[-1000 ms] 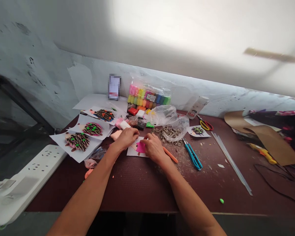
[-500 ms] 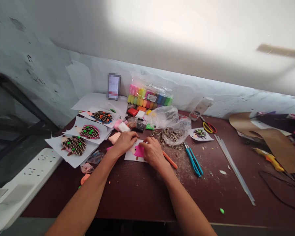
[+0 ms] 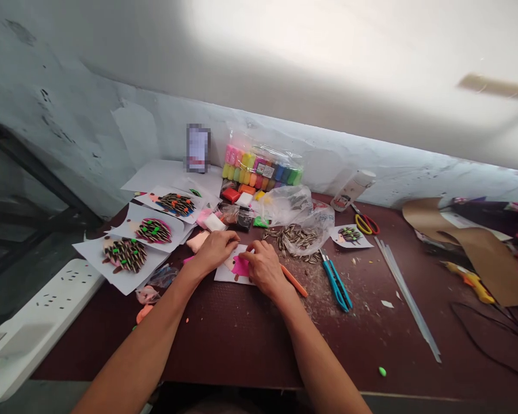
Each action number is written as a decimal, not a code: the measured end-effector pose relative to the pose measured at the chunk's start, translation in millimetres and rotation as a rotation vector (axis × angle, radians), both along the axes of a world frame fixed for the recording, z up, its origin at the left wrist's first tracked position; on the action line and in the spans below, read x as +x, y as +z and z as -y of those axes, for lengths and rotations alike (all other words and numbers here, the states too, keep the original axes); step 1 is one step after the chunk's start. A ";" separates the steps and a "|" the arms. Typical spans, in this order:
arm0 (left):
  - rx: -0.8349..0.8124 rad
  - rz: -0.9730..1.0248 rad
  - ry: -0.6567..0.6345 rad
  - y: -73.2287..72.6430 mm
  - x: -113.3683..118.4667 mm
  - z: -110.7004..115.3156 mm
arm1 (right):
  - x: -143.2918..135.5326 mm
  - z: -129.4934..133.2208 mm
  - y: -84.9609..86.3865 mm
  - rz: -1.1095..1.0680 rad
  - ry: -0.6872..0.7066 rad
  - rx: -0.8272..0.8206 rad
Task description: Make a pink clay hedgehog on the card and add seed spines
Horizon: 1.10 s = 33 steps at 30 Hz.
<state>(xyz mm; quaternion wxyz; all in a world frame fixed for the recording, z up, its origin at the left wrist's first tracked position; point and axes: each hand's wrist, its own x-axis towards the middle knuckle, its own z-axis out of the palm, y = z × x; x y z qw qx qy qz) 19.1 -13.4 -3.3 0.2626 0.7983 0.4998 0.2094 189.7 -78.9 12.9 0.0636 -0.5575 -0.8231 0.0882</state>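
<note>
A small white card (image 3: 223, 273) with a pink clay shape (image 3: 240, 266) on it lies between my hands. My left hand (image 3: 216, 251) rests at the card's upper left, its fingers closed together; whatever they hold is hidden. Over the card's right side, my right hand (image 3: 264, 265) has its fingers bent down at the pink clay, and I cannot make out anything in them. An orange tool (image 3: 294, 282) lies beside my right wrist. Beyond it is a pile of striped seeds (image 3: 291, 238), partly under a clear plastic bag (image 3: 313, 230).
Hedgehog pictures on paper (image 3: 125, 255) lie at the left near a white power strip (image 3: 64, 293). Coloured clay packs (image 3: 263, 169) stand behind. A blue cutter (image 3: 337, 283), scissors (image 3: 366, 223), clear sticks (image 3: 408, 299) and a yellow glue gun (image 3: 472, 282) are to the right.
The view has shifted slightly, so most things sit a little farther left. My right hand's fingers have moved slightly over the pink clay; my left hand stays at the card.
</note>
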 end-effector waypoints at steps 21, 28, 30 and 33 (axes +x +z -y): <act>-0.038 -0.018 0.001 5.8 -8.0 -7.3 | 6.1 -7.0 -9.1 -0.184 -0.056 0.006; -0.017 -0.002 0.000 6.6 -6.9 -5.3 | 4.2 -6.6 -9.2 -0.184 -0.028 -0.013; -0.024 -0.003 0.002 7.1 -6.9 -5.0 | 4.3 -6.6 -9.1 -0.187 -0.026 -0.009; -0.017 -0.003 0.001 7.4 -6.9 -4.8 | 3.5 -6.0 -9.4 -0.197 -0.038 -0.001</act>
